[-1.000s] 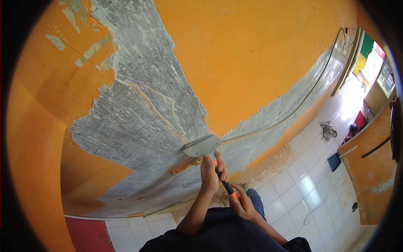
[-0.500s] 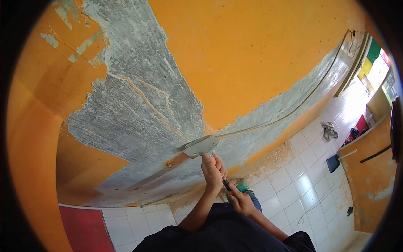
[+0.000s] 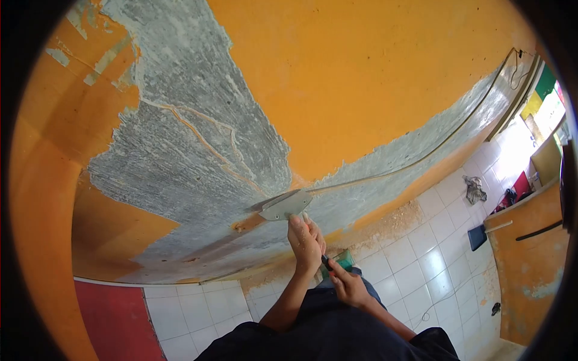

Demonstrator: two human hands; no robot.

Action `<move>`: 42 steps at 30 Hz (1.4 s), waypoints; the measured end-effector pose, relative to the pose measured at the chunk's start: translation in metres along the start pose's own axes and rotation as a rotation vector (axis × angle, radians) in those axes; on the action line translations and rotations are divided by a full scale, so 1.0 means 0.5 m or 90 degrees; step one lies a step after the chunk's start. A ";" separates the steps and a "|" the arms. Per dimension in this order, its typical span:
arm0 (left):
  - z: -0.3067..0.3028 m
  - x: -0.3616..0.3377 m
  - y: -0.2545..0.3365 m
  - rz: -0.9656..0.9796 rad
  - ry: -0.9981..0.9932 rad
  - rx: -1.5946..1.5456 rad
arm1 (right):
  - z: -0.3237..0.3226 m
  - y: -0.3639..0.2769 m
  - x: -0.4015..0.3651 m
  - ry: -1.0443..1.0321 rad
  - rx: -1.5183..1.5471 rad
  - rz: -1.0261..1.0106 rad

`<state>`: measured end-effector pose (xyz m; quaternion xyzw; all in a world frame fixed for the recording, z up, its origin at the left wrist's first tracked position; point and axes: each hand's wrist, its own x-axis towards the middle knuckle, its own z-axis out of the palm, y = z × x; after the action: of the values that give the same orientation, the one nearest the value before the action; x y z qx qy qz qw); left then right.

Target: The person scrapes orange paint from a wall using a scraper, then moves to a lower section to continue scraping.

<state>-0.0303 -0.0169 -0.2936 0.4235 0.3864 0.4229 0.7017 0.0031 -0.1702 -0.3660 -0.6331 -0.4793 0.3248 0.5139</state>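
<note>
A long-handled wall scraper (image 3: 282, 207) has its wide grey metal blade against the wall (image 3: 205, 144), at the lower tip of a stripped grey patch beside the orange paint. My left hand (image 3: 306, 243) is closed around the scraper just below the blade, its fingers dusty. Lower down, my right hand (image 3: 350, 287) wraps the black and red end of the handle. A thin cable (image 3: 385, 174) runs along the wall right of the blade. Left of it, a ragged line of pale filler or paint (image 3: 201, 139) crosses the grey patch.
Paint flakes (image 3: 385, 231) lie along the wall's foot on white tiles (image 3: 391, 262). Right of me are a dustpan (image 3: 477, 237), a crumpled plastic bag (image 3: 475, 190) and an orange counter (image 3: 536, 271). A red panel (image 3: 117, 319) stands lower left.
The view has shifted slightly. Both hands still grip the scraper, and its blade stays at nearly the same spot on the wall.
</note>
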 end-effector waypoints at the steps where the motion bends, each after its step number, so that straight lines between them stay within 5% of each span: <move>1: -0.008 -0.003 -0.004 -0.006 0.001 -0.001 | 0.001 0.004 -0.003 -0.006 -0.015 0.015; 16: -0.016 0.009 0.005 0.023 -0.011 0.050 | 0.054 0.032 -0.007 0.055 -0.008 -0.053; 32: -0.036 0.005 0.008 0.030 -0.017 0.079 | 0.068 0.016 -0.006 0.010 0.021 0.051; 42: -0.021 0.006 0.021 0.057 -0.003 0.080 | 0.063 0.007 0.006 0.032 0.030 -0.032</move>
<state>-0.0417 -0.0084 -0.2880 0.4846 0.3910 0.4280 0.6550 -0.0235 -0.1569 -0.3771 -0.6163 -0.4746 0.3069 0.5484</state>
